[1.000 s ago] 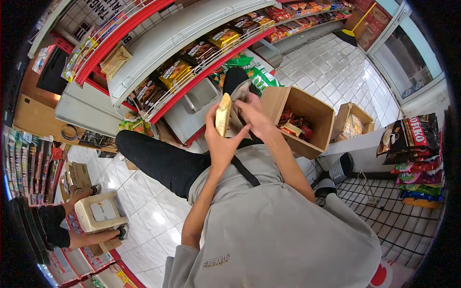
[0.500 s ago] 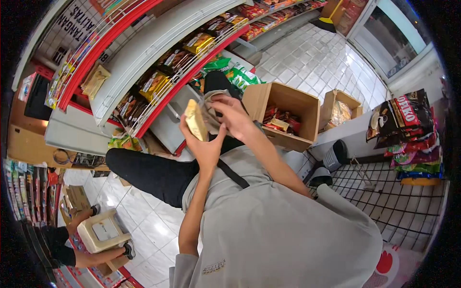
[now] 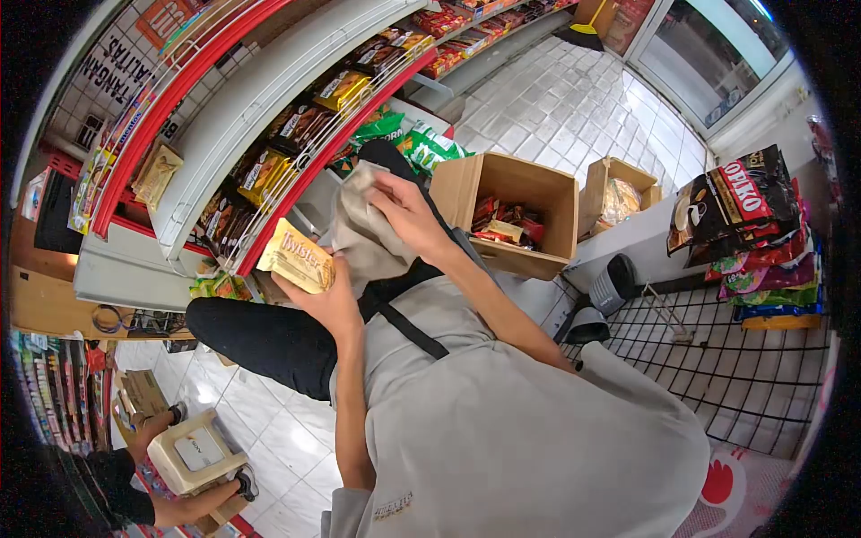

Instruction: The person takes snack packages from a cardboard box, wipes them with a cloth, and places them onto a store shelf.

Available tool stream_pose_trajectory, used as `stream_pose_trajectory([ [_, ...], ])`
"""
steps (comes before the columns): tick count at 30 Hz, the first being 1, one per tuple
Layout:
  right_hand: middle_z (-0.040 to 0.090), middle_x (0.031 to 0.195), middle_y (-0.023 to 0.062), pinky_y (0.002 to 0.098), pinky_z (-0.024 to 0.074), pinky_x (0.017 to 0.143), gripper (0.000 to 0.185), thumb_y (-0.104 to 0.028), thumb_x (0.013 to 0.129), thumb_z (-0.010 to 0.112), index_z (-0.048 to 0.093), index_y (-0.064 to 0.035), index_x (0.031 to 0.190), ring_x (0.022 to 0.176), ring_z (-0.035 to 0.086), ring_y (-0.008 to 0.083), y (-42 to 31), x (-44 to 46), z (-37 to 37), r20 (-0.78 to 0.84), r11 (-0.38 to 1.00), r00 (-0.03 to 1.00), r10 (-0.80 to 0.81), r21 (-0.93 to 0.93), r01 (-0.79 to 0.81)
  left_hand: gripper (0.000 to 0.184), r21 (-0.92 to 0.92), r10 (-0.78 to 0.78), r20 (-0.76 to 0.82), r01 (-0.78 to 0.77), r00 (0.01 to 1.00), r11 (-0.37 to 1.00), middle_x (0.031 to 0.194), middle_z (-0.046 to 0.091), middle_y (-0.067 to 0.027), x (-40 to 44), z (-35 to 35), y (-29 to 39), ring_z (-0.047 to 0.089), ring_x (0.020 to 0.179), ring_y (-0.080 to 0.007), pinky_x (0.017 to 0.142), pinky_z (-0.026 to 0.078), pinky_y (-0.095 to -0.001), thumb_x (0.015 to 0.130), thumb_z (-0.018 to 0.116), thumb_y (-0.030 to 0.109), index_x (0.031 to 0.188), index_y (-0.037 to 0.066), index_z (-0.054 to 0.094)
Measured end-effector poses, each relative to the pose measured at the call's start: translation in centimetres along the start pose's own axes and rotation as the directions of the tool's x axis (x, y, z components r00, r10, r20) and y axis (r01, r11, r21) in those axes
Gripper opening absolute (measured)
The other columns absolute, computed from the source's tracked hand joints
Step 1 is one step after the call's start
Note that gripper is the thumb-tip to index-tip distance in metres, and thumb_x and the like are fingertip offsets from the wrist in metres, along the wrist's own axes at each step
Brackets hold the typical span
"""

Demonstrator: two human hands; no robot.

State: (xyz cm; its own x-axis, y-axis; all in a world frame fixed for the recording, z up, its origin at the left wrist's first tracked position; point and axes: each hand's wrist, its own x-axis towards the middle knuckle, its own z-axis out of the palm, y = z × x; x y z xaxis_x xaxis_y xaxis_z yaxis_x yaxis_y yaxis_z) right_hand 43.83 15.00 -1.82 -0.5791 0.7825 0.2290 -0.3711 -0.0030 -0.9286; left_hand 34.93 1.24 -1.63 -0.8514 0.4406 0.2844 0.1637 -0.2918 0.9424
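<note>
My left hand (image 3: 325,303) is closed around a cream and gold Twister snack pack (image 3: 301,258), its printed face turned up toward me. In my right hand (image 3: 404,215) the fingers pinch a grey-beige cloth (image 3: 363,235), which hangs in loose folds between both hands. The cloth's lower edge comes close to my left fingers; whether they touch it I cannot tell. Both hands are above my lap, in front of the snack shelf (image 3: 296,170). An open cardboard box (image 3: 547,249) with red and gold packs inside stands beside my right forearm.
A smaller box (image 3: 647,184) sits behind the open one. Hanging Kopiko bags (image 3: 734,202) and a black wire rack (image 3: 717,377) are at the right. Green snack bags (image 3: 429,148) lie by the shelf. At lower left, another person's legs (image 3: 148,439) straddle a cream stool (image 3: 193,453).
The snack pack has moved left and lower, and its printed side has turned into view. My right hand has shifted slightly left, and the cloth now spreads out more below it.
</note>
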Motion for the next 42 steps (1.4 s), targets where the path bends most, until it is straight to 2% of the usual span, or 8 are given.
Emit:
stream_pose_trajectory([
  [11, 0.065, 0.122, 0.0014, 0.0274, 0.0471, 0.098, 0.035, -0.013, 0.101, 0.064, 0.063, -0.0038, 0.134, 0.112, 0.059, 0.0112, -0.7, 0.5, -3.4, 0.163, 0.982, 0.969, 0.185, -0.078, -0.175, 0.081, -0.089, -0.199, 0.143, 0.212, 0.970, 0.973, 0.130, 0.062, -0.0141, 1.7, -1.8, -0.1, 0.063, 0.111, -0.0194, 0.095, 0.054, -0.0315, 0.082, 0.073, -0.015, 0.151, 0.003, 0.034],
  [14, 0.069, 0.114, 0.0015, 0.0279, 0.0485, 0.091, 0.036, -0.015, 0.099, 0.066, 0.065, -0.0020, 0.133, 0.105, 0.060, 0.0091, -0.6, 0.5, -3.5, -0.024, 0.935, 0.934, 0.355, 0.017, -0.355, 0.081, -0.141, -0.231, 0.161, 0.254, 0.959, 0.957, 0.129, 0.062, -0.0136, 2.1, -2.3, -0.8, 0.063, 0.113, -0.0198, 0.096, 0.054, -0.0319, 0.083, 0.074, -0.015, 0.151, 0.004, 0.035],
  [18, 0.070, 0.115, 0.0010, 0.0289, 0.0483, 0.095, 0.038, -0.018, 0.100, 0.068, 0.065, -0.0026, 0.134, 0.107, 0.060, 0.0098, -1.4, 0.1, -2.0, 0.117, 0.976, 0.972, 0.206, 0.043, -0.212, 0.079, -0.197, -0.254, 0.138, 0.278, 0.957, 0.940, 0.128, 0.062, -0.0127, 2.8, -2.7, -1.0, 0.064, 0.114, -0.0208, 0.098, 0.054, -0.0326, 0.083, 0.074, -0.014, 0.151, 0.004, 0.037],
  [21, 0.066, 0.127, 0.0042, 0.0312, 0.0487, 0.099, 0.044, -0.022, 0.102, 0.068, 0.059, -0.0028, 0.140, 0.115, 0.061, 0.0119, 0.1, 0.2, -2.6, 0.159, 0.952, 0.941, 0.297, 0.031, -0.306, 0.077, -0.253, -0.267, 0.122, 0.291, 0.956, 0.923, 0.128, 0.062, -0.0120, 3.0, -2.8, -0.7, 0.064, 0.114, -0.0213, 0.099, 0.053, -0.0329, 0.082, 0.074, -0.014, 0.149, 0.004, 0.041],
  [27, 0.064, 0.135, 0.0044, 0.0328, 0.0506, 0.100, 0.049, -0.032, 0.107, 0.059, 0.052, -0.0066, 0.148, 0.117, 0.062, 0.0131, 0.4, -0.1, -1.6, 0.038, 0.816, 0.843, 0.536, 0.231, -0.530, 0.072, -0.186, -0.209, 0.125, 0.230, 0.970, 0.955, 0.126, 0.063, -0.0109, 3.3, -2.7, 0.2, 0.064, 0.113, -0.0195, 0.096, 0.054, -0.0323, 0.085, 0.072, -0.012, 0.148, 0.003, 0.040],
  [34, 0.065, 0.129, 0.0006, 0.0328, 0.0532, 0.095, 0.049, -0.042, 0.111, 0.046, 0.049, -0.0138, 0.151, 0.110, 0.065, 0.0121, -2.0, -0.3, -0.3, 0.220, 0.743, 0.802, 0.555, 0.303, -0.597, 0.064, 0.090, -0.063, 0.260, 0.040, 0.964, 0.995, 0.122, 0.065, -0.0113, 3.0, -1.7, 2.6, 0.066, 0.110, -0.0215, 0.094, 0.054, -0.0331, 0.087, 0.071, -0.009, 0.144, 0.001, 0.044],
  [36, 0.065, 0.128, 0.0009, 0.0335, 0.0536, 0.094, 0.049, -0.042, 0.110, 0.049, 0.049, -0.0136, 0.150, 0.107, 0.065, 0.0123, -1.9, -0.5, -0.8, 0.251, 0.728, 0.783, 0.569, 0.289, -0.621, 0.057, 0.181, 0.075, 0.396, -0.158, 0.915, 0.971, 0.119, 0.066, -0.0118, 2.3, -0.9, 3.1, 0.067, 0.109, -0.0223, 0.095, 0.053, -0.0338, 0.087, 0.070, -0.008, 0.139, 0.000, 0.050],
  [42, 0.061, 0.126, 0.0013, 0.0349, 0.0524, 0.091, 0.050, -0.041, 0.105, 0.062, 0.052, -0.0126, 0.145, 0.098, 0.063, 0.0127, -1.6, -0.4, -1.2, 0.243, 0.709, 0.703, 0.669, 0.078, -0.701, 0.045, 0.190, 0.113, 0.554, -0.257, 0.825, 0.947, 0.119, 0.068, -0.0137, 0.0, 1.1, 5.2, 0.067, 0.110, -0.0206, 0.095, 0.053, -0.0337, 0.088, 0.068, -0.007, 0.131, 0.001, 0.059],
])
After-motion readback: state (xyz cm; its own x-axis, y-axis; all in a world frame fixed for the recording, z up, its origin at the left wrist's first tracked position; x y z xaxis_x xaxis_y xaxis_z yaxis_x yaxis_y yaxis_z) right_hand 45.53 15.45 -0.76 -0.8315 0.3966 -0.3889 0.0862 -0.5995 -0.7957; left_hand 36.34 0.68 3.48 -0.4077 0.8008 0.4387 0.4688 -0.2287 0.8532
